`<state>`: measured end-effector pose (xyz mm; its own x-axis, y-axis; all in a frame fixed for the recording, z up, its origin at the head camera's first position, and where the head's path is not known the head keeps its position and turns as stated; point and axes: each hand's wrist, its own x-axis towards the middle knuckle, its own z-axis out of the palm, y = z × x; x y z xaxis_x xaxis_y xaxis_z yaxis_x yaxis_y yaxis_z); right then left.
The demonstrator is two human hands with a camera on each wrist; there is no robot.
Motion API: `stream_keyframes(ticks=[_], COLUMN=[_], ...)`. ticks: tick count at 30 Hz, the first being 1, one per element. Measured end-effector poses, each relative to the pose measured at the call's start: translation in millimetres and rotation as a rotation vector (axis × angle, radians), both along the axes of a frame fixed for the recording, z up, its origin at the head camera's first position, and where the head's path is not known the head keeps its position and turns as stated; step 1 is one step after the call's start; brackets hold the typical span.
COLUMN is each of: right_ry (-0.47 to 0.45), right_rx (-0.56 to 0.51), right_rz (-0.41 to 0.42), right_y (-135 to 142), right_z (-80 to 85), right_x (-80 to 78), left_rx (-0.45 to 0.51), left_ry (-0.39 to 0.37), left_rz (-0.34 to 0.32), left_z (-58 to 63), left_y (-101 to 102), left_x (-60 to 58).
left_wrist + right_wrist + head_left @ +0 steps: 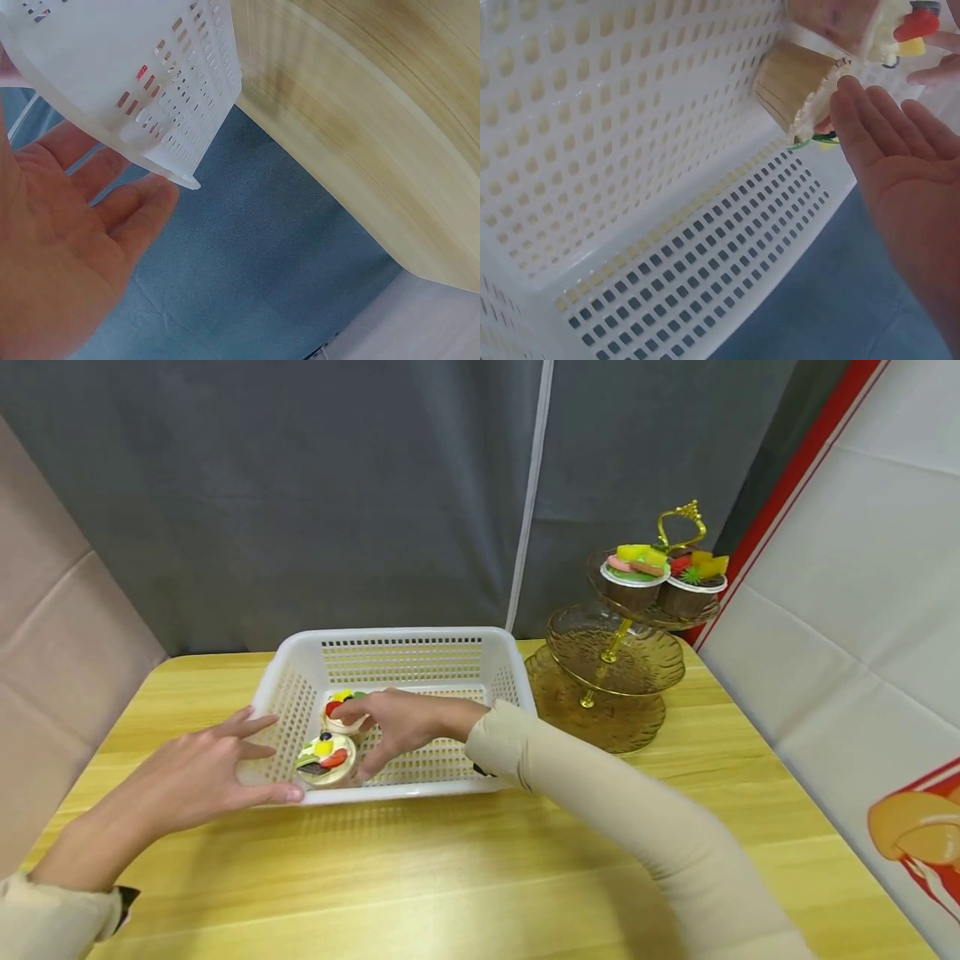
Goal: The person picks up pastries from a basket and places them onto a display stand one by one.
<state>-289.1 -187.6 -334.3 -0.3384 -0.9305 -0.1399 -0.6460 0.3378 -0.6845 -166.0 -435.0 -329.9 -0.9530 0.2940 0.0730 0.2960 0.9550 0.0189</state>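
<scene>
Two cupcakes with fruit toppings, a front cupcake [327, 762] and a back cupcake [335, 723], stand at the left end of a white plastic basket [412, 791]. My right hand [408, 722] reaches into the basket over them, fingers extended above the back one and thumb beside the front one. The right wrist view shows a tan wrapper on one cupcake [799, 90], close to my fingertips; contact there is unclear. With spread fingers, my left hand [198, 772] touches the basket's front left corner. Its thumb lies along the front rim.
To the right of the basket stands a three-tier amber stand [626, 672] with a gold handle. Its top tier bears a green-topped cupcake [633, 581] and a chocolate cupcake [688, 593]. Everything is on a wooden table [420, 877], with a grey curtain [337, 493] behind.
</scene>
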Motion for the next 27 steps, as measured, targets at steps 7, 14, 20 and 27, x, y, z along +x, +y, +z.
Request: stream_keyframes(ticks=[7, 14, 20, 27], right_ry=[-0.011, 0.048, 0.118, 0.185], right_rx=[0.020, 0.044, 0.038, 0.036], right_rz=[0.017, 0.051, 0.086, 0.091], right_y=[-9, -18, -25, -32], right_z=[-7.9, -10.0, -11.1, -17.0], right_x=[-1.5, -2.1, -2.6, -3.1], left_rx=[0.000, 0.001, -0.005, 0.004], left_ry=[-0.001, -0.002, 0.002, -0.011], left_rz=[-0.002, -0.002, -0.007, 0.004], left_z=[-0.5, 0.6, 1.9, 0.9], left_y=[0, 1, 0, 0], left_x=[-0.3, -1.4, -1.4, -1.3])
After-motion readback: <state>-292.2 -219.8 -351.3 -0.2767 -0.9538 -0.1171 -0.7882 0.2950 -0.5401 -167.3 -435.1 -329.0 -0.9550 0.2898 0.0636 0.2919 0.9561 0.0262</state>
